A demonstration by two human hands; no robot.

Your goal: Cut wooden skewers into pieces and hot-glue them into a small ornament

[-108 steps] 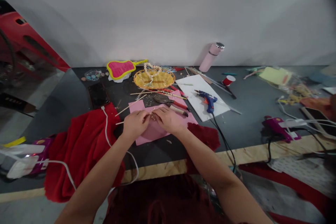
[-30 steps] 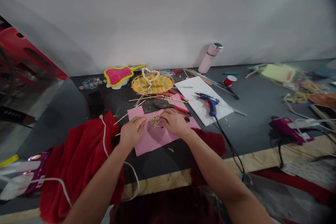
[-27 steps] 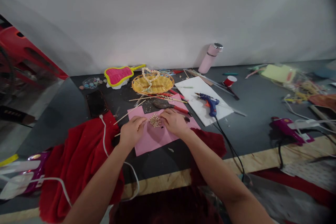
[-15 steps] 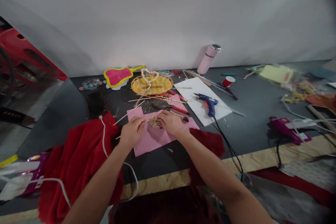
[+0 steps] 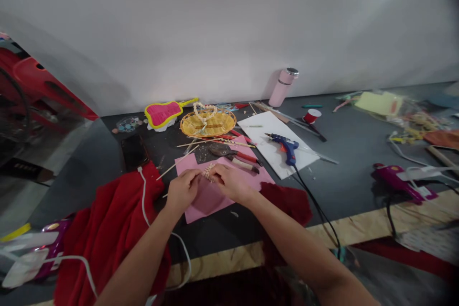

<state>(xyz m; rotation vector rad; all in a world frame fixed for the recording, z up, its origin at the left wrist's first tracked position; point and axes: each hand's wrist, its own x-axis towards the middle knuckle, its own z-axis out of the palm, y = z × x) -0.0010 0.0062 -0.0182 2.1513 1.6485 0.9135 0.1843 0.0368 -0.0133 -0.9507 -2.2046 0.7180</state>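
Over a sheet of pink paper (image 5: pixel 206 206), a small cluster of short beige stick pieces (image 5: pixel 208 171) sits between my two hands. My right hand (image 5: pixel 231 182) grips its right side with curled fingers. At its left edge, my left hand (image 5: pixel 184 188) has thumb and fingers pinched together on the cluster, partly hiding it. Just beyond my right hand lie red-handled pliers (image 5: pixel 247 157) and a tool with a pale handle (image 5: pixel 244 165). Thin wooden sticks (image 5: pixel 177 162) lie beyond and left of my left hand.
A blue glue gun (image 5: pixel 287 146) rests on a white board (image 5: pixel 276 162) at right. Behind are a yellow woven basket (image 5: pixel 225 126), a pink-and-yellow paddle shape (image 5: pixel 163 114) and a pink bottle (image 5: pixel 281 88). Red cloth (image 5: pixel 114 220) and a phone (image 5: pixel 134 150) lie left; a purple glue gun (image 5: pixel 401 184) lies far right.
My left hand has closed in on the cluster. The cluster has turned and is now more covered by my fingers. The camera view has tilted up slightly.
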